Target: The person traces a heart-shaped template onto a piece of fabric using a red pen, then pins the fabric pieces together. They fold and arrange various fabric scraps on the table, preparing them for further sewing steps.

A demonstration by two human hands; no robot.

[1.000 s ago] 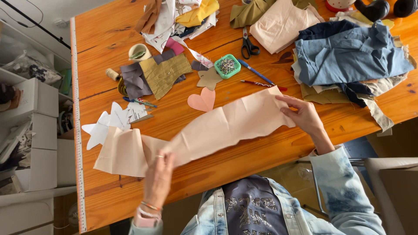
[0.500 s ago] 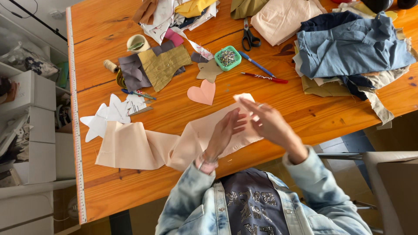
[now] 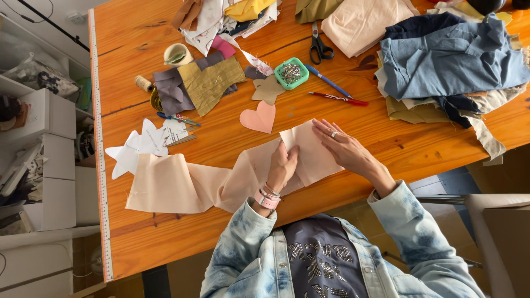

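The left hand [image 3: 283, 165] presses flat, fingers loosely curled, on the folded end of a long pale peach fabric strip [image 3: 182, 185]. The right hand [image 3: 341, 144] lies open-palmed just beside it on the same fold. The strip's long axis trails leftward along the wooden table [image 3: 232, 243].

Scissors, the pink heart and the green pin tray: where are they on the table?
scissors [image 3: 319, 48], head view, on the black handles.
pink heart [image 3: 259, 118], head view, on its middle.
green pin tray [image 3: 291, 73], head view, on the pins inside.
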